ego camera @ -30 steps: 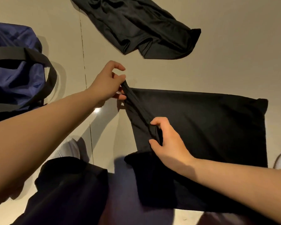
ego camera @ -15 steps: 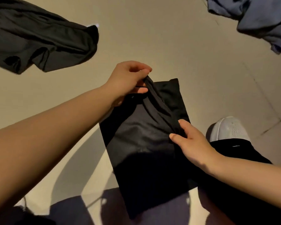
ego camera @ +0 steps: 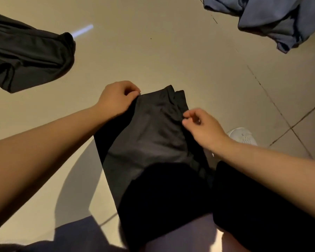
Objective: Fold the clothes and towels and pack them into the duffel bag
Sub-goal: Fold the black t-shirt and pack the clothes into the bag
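Item: black, smooth-fabric garment (ego camera: 149, 135), now a narrow strip running from centre frame to the lower edge on the beige tiled floor (ego camera: 153, 42); a second ago it lay as a wide rectangle with its left edge pinched up, so we judge the lengthwise fold has just been carried across and laid down. Left hand (ego camera: 116, 99): its grip pinches the strip's top left corner. Right hand (ego camera: 202, 126): fingers loosely curled at the right edge; we cannot tell whether its grip has cloth or has let go. The two top corners of the layers do not quite meet, a small step showing at the upper end. Pending stock: crumpled dark grey garment (ego camera: 25, 55), upper left; crumpled blue-grey garment (ego camera: 273, 19), upper right. The duffel bag is out of frame. Also present: white shoe (ego camera: 243, 136) just right of the strip. Bare floor lies above and left of the strip, room enough, we judge, for a crosswise fold.
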Demonstrator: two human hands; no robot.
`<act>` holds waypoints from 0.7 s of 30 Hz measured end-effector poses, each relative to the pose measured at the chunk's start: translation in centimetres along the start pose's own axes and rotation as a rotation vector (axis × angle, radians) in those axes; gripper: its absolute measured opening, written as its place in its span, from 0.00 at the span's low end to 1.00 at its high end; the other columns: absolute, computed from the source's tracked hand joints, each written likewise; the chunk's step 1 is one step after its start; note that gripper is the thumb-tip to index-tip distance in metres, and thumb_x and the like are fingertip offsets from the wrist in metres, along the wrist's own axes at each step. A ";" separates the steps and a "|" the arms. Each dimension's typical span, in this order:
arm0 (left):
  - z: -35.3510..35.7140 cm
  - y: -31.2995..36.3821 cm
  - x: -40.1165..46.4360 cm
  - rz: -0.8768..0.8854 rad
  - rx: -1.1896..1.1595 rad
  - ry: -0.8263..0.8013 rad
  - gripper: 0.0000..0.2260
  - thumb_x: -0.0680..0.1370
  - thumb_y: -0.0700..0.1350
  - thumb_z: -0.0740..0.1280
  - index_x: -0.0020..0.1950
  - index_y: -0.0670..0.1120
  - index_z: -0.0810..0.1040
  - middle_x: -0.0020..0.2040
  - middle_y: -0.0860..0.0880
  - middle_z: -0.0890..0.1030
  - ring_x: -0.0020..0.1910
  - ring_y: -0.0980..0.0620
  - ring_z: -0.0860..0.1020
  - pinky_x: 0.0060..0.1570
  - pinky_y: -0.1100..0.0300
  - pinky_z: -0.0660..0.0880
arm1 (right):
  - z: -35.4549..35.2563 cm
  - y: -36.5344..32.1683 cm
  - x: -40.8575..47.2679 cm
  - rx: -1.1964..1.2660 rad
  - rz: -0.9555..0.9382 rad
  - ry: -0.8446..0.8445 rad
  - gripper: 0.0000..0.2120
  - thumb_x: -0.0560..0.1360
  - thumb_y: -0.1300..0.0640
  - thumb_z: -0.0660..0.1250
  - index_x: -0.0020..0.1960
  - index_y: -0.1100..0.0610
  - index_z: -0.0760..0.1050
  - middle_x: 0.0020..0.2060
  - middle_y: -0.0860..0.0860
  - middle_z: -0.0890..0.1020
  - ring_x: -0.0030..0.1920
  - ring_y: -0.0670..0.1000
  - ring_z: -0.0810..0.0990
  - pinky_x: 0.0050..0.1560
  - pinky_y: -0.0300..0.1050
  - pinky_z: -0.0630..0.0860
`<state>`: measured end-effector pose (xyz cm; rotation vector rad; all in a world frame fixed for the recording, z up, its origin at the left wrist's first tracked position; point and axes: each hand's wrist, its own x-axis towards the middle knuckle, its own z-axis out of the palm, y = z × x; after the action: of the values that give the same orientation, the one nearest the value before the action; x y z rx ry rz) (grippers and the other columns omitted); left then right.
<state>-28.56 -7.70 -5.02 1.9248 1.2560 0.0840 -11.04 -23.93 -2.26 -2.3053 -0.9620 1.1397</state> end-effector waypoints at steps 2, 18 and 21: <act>-0.6 -0.3 -0.4 -0.010 -0.027 -0.074 0.10 0.80 0.46 0.64 0.57 0.46 0.81 0.54 0.50 0.81 0.54 0.51 0.77 0.53 0.62 0.69 | -0.9 -1.3 2.7 -0.073 -0.074 0.065 0.11 0.79 0.59 0.61 0.60 0.52 0.74 0.46 0.46 0.75 0.46 0.48 0.74 0.43 0.36 0.66; -4.0 -5.2 -2.9 0.002 0.212 -0.171 0.11 0.76 0.49 0.70 0.57 0.49 0.77 0.54 0.47 0.80 0.50 0.46 0.76 0.51 0.51 0.74 | -1.5 -4.7 9.5 -0.401 -0.098 0.167 0.06 0.78 0.55 0.63 0.53 0.57 0.71 0.50 0.53 0.77 0.46 0.53 0.72 0.43 0.43 0.64; -4.3 -5.9 -3.8 0.034 0.126 -0.107 0.10 0.75 0.49 0.71 0.54 0.51 0.75 0.49 0.50 0.78 0.48 0.48 0.76 0.48 0.53 0.73 | -1.2 -5.4 8.6 -0.309 -0.121 0.252 0.09 0.80 0.49 0.60 0.50 0.56 0.70 0.45 0.52 0.76 0.46 0.54 0.74 0.42 0.43 0.64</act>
<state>-36.80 -7.15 -4.71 2.0303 1.1816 -0.0814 -8.57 -14.05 -2.93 -2.5104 -1.2274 0.6696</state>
